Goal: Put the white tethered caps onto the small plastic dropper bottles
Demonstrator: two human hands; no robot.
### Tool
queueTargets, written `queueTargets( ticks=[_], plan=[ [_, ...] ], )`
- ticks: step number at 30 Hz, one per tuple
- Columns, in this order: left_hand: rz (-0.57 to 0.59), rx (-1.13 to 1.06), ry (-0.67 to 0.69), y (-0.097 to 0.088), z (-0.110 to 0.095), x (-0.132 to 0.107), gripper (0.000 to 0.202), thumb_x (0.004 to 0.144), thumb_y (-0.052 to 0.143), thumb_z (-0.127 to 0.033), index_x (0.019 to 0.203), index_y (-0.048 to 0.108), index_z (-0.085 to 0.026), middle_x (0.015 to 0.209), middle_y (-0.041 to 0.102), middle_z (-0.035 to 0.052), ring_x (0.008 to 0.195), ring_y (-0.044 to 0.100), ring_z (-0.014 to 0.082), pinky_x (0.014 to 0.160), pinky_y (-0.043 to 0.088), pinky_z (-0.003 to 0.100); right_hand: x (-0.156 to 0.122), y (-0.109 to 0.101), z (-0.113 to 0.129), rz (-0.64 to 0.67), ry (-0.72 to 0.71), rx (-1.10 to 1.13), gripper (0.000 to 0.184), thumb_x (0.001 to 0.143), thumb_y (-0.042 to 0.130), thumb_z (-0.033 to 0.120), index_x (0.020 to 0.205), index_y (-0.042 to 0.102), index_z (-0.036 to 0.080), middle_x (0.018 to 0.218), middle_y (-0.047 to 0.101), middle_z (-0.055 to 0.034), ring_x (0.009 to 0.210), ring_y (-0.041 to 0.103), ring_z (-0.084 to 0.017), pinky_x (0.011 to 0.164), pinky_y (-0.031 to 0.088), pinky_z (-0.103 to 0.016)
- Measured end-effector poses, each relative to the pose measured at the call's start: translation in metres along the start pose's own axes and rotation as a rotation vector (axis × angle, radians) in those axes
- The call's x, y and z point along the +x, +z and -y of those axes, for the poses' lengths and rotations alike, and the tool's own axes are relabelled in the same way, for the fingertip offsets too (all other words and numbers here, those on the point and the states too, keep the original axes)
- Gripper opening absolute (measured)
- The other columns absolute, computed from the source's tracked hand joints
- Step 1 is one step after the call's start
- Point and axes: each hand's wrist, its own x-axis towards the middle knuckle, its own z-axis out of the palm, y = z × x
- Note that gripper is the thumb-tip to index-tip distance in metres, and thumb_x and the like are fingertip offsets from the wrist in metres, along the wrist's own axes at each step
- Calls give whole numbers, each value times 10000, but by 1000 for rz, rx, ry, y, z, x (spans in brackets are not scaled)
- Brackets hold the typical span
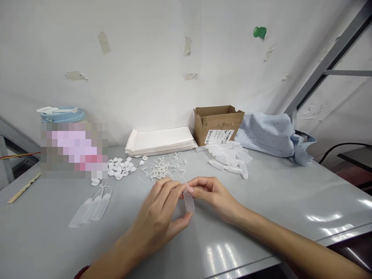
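Note:
My left hand [162,211] is closed around a small translucent plastic bottle [189,203], with the thumb under its base and the fingers near its top. At the neck, my right hand [210,195] pinches a thin white strap [185,178], whose free end curves up and away; the fingertips hide where it meets the bottle. Just beyond my hands lies a tangle of similar white straps [161,167]. A heap of loose clear bottles [228,157] is behind my right hand. To the left, three bottles with looped straps [90,209] lie side by side.
Small white caps [119,167] are piled left of the straps. Against the wall are a stack of white envelopes [161,140], an open cardboard box [217,124] and a blue cloth [264,133]. A blue-lidded container [62,115] and a wooden stick [24,188] are at left.

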Motion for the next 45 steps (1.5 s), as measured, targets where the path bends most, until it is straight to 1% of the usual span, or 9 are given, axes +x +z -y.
queueTargets(
  ticks=[10,17,21,23,27,31,34,38,45],
  plan=[
    [28,-34,16,-5,-1,1,395,798,641,-114,1174,523,-82,1121,596,143,1112,477,274,960,443,430,0,0,2,-43,26,-13,233,759,718,385,841,736,168,790,713,-25,773,629,-149,778,450,-279],
    [103,114,115,-13,-4,-3,417,818,626,-132,1206,511,-31,1150,624,170,1121,507,291,928,477,427,-5,3,1,-56,85,-45,277,719,738,413,822,710,158,722,681,-7,739,606,-145,720,431,-262],
    [110,152,95,-15,-12,-9,406,809,619,-126,1193,517,-44,1130,639,169,1088,533,291,881,499,419,-8,7,-2,11,145,-87,308,740,708,437,854,674,153,670,649,-1,689,602,-147,660,424,-264],
    [107,120,43,-20,-11,-15,397,802,631,-145,1175,523,-64,1116,641,160,1074,539,277,888,497,409,-9,9,-4,69,169,-105,340,741,705,437,922,642,156,726,653,-11,702,616,-156,663,436,-277],
    [159,82,-124,-48,9,-32,373,817,638,-189,1170,520,-155,1142,631,117,1095,526,244,937,469,404,-10,11,-4,74,128,-106,461,758,693,423,1109,516,182,971,648,-60,897,655,-197,816,469,-332],
    [252,157,-266,-90,44,-52,377,815,650,-264,1167,528,-207,1140,636,77,1107,515,240,938,460,399,-10,8,5,12,81,-161,448,815,622,445,1146,460,190,940,656,-72,897,664,-208,823,492,-368],
    [365,157,-356,-111,66,-60,372,801,651,-327,1147,558,-229,1141,645,53,1125,507,246,936,463,387,-7,5,8,-27,64,-210,430,824,601,456,1135,461,193,914,666,-73,884,665,-217,791,506,-376],
    [485,113,-454,-122,83,-60,351,765,658,-344,1100,606,-252,1141,656,37,1119,516,247,905,485,366,-1,2,6,-69,48,-238,438,808,605,477,1108,479,185,873,667,-71,853,666,-223,758,520,-377],
    [566,32,-510,-128,94,-56,379,739,679,-305,1111,614,-284,1166,645,43,1126,512,270,892,484,397,3,-2,7,-120,45,-292,415,791,617,490,1057,524,185,807,669,-64,788,660,-222,694,530,-367]
  ],
)
